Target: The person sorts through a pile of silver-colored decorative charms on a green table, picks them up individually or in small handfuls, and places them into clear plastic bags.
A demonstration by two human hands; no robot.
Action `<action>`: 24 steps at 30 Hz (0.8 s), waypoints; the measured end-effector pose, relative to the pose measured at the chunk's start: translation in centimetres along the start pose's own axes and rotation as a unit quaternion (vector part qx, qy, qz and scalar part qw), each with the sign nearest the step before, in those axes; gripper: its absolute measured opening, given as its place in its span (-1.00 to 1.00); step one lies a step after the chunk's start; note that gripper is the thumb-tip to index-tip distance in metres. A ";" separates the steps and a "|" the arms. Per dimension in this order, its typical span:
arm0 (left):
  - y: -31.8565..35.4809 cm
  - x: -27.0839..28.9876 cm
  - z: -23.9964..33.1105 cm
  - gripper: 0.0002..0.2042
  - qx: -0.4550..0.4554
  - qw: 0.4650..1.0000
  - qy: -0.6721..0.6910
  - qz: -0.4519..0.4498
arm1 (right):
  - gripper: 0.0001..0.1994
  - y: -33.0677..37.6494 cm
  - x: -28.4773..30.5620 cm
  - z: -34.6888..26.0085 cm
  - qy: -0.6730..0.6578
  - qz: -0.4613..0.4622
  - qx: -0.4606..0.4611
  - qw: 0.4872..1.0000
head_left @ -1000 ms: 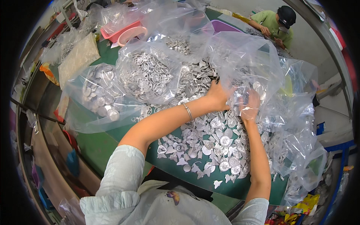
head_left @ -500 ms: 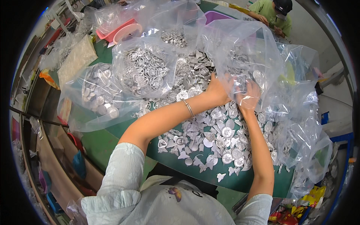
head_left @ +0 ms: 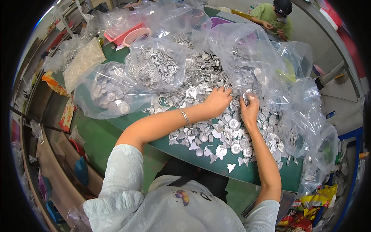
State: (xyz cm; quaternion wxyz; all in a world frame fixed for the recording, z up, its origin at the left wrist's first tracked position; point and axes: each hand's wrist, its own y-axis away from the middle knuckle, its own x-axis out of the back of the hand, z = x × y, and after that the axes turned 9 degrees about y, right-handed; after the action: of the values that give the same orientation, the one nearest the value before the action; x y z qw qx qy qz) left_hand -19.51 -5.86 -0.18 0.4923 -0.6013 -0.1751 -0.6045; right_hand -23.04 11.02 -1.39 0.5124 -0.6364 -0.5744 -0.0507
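Observation:
A broad heap of small silver-grey metal pieces [head_left: 234,123], some round like medallions and some butterfly-shaped, spreads over the green table. My left hand [head_left: 218,102] rests on the middle of the heap, fingers curled down among the pieces; what lies under the fingertips is hidden. Just to its right, my right hand [head_left: 250,109] has thumb and fingers bent toward each other around something small and pale that I cannot make out. A large clear plastic bag [head_left: 266,50] with metal pieces inside lies right beyond the right hand, its edge close to the fingertips.
Clear bags of round discs [head_left: 112,91] and ring-like pieces [head_left: 158,65] stand at the left. A pink basket [head_left: 125,34] and a purple tub [head_left: 221,21] sit at the back. Across the table a person in green [head_left: 270,17] works. Crumpled plastic [head_left: 313,143] hangs over the right edge.
Both hands have drawn back toward me; the right one has come out from behind the clear plastic. The bag's near edge now lies beyond the hands.

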 end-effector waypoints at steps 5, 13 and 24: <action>3.2 1.7 1.3 -0.79 -0.014 0.988 0.153 0.014 | -0.87 2.3 1.7 -3.8 -0.042 -0.087 0.020 0.995; 0.0 1.8 -1.4 -0.67 0.088 0.970 0.165 0.155 | -0.72 -0.1 2.3 -1.4 0.001 -0.066 -0.014 0.998; 0.5 -1.2 -0.4 -0.68 0.049 0.985 0.136 0.097 | -0.45 1.6 -1.4 -0.9 0.058 -0.149 0.036 0.987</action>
State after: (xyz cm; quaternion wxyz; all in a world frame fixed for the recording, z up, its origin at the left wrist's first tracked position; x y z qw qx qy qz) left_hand -19.63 -5.97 -1.49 0.5969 -0.5026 -0.0768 -0.6206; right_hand -21.85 9.73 -2.83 0.5543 -0.5210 -0.6332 -0.1426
